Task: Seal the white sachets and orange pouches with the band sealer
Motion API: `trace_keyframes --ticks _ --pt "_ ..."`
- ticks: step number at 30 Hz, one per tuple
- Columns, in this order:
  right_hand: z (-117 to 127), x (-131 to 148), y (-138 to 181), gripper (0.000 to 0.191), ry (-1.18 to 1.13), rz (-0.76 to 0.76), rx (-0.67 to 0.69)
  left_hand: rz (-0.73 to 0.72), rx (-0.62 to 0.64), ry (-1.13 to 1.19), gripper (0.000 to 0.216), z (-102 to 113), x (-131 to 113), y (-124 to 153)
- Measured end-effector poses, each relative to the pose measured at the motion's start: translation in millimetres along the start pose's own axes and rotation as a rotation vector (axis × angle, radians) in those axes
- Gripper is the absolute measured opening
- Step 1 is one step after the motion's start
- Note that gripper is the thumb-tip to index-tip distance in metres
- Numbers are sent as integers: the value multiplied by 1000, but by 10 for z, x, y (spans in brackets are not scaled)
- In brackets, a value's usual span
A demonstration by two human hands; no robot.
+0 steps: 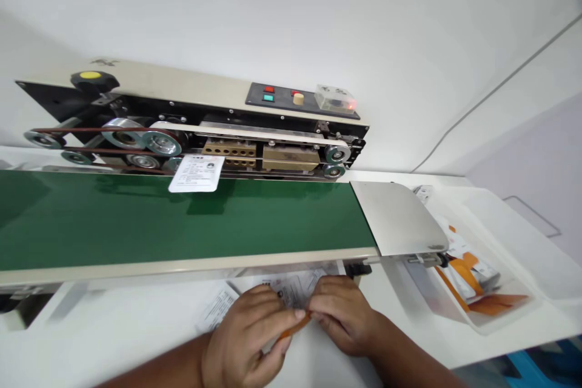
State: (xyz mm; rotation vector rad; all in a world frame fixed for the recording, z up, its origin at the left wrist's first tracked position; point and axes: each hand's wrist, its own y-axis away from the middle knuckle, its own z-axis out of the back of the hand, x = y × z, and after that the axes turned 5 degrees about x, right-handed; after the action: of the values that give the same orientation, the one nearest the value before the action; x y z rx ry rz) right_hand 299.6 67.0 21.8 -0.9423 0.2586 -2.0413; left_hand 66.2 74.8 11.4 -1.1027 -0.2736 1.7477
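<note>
White tabletop [150, 330] spreads beneath our hands, with a pale wall beyond. We hold an orange piece [294, 327] low over it, just on our side of the conveyor's near edge. Our left hand [250, 336] is clamped on one end — index finger above, thumb below, back of the hand turned up, forearm slanting in from the lower left. Our right hand [343, 315] pinches the other end, its fingers curled inward and its forearm running off to the lower right. We bring the fingertips of both hands close together, wrists well apart.

Just behind the grip lie printed packets [293, 290], partly hidden by our hands; another printed sheet [219, 309] pokes out past our left knuckles. Farther beyond the grip runs a green belt [282, 233], and above it to the left a white packet [196, 173] sits at the rollers of a machine [182, 82]. Right of the grip, past a metal plate [395, 218], we have a white bin [504, 324] holding orange and white packets [468, 273].
</note>
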Motion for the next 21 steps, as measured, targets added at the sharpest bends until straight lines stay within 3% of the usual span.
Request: trace_keyframes --ticks 5,12,19,21 --pt "-6 -19 11 22 6 41 -32 113 10 -1 18 -8 6 -6" --pt "-18 -41 83 10 67 -37 -182 284 -68 -43 4 7 20 34" --pt "-45 -62 114 8 6 -101 -296 295 34 -16 19 -13 38 45" --pt "-71 -75 141 27 -143 -109 -344 365 24 28 8 -16 44 53"
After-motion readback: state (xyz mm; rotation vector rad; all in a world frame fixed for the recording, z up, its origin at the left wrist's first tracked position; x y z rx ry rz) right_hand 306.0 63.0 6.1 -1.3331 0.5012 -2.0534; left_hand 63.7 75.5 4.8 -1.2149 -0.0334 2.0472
